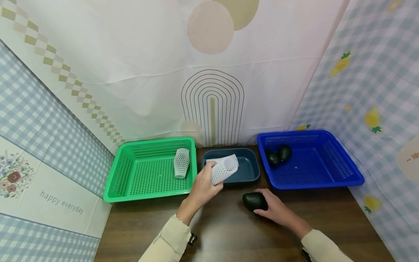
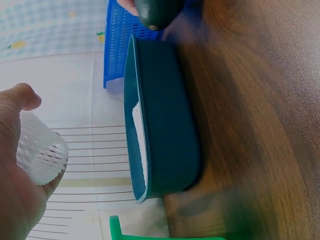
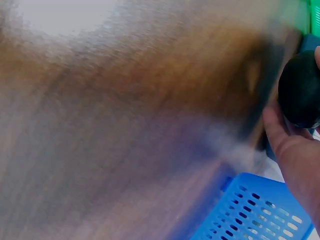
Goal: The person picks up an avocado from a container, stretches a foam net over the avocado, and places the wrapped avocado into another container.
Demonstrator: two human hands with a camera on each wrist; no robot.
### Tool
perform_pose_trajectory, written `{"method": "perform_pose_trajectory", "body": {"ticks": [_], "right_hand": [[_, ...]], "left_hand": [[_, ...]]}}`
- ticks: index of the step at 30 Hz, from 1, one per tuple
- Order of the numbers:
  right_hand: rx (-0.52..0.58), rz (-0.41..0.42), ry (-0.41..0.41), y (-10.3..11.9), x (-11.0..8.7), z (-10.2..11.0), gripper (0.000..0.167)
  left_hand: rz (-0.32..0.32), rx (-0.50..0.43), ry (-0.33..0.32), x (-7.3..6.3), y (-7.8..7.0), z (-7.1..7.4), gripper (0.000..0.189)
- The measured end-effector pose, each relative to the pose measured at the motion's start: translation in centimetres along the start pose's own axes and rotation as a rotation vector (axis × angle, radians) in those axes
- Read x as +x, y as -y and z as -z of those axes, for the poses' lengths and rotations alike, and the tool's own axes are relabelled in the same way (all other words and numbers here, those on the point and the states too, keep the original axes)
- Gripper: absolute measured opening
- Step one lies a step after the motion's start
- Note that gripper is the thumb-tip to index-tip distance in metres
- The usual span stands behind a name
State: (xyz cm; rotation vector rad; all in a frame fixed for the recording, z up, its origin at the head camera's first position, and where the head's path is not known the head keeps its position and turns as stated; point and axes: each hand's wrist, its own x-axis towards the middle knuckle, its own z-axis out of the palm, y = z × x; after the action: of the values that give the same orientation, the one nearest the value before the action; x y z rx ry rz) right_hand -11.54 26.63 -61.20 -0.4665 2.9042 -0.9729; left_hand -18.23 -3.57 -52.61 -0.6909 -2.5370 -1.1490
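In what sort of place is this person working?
Probably a small tabletop workspace set up indoors: printed cloths screen three sides of a wood-grained table, where a green basket and a blue basket stand.

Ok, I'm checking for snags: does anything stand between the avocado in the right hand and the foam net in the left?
Nothing visible does. Open space separates the avocado in the right hand from the foam net in the left hand; the teal tray sits below the net.
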Motion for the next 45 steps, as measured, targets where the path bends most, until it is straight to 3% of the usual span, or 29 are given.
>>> {"method": "perform_pose_trajectory", "body": {"ticks": [10, 19, 24, 30, 38, 45], "right_hand": [[0.068, 0.010, -0.023, 2.3, 0.5, 2.9, 0.073], [0.097, 0.060, -0.096, 4.3, 1.2, 6.4, 0.072], [0.140, 0.035, -0.117, 5.2, 1.5, 8.3, 0.074], [0.185, 0.067, -0.191, 6.1, 1.9, 10.2, 0.073], [0.221, 0.164, -0.246, 8.0, 2.8, 12.6, 0.074], [0.169, 0.197, -0.225, 9.5, 3.5, 13.6, 0.071]], "left_hand": [[0.010, -0.008, 0.002, 0.0, -0.3, 0.0, 0.069], [-0.034, -0.008, -0.020, 0.3, -0.5, -0.3, 0.069], [-0.026, -0.009, 0.004, 0.5, -0.8, -0.4, 0.070], [-0.012, 0.004, 0.034, 0.6, -1.2, -0.7, 0.069], [-0.064, 0.051, 0.030, 0.8, -1.4, -0.9, 0.069], [-0.122, 0.129, 0.045, 1.1, -1.6, -0.7, 0.069]]}}
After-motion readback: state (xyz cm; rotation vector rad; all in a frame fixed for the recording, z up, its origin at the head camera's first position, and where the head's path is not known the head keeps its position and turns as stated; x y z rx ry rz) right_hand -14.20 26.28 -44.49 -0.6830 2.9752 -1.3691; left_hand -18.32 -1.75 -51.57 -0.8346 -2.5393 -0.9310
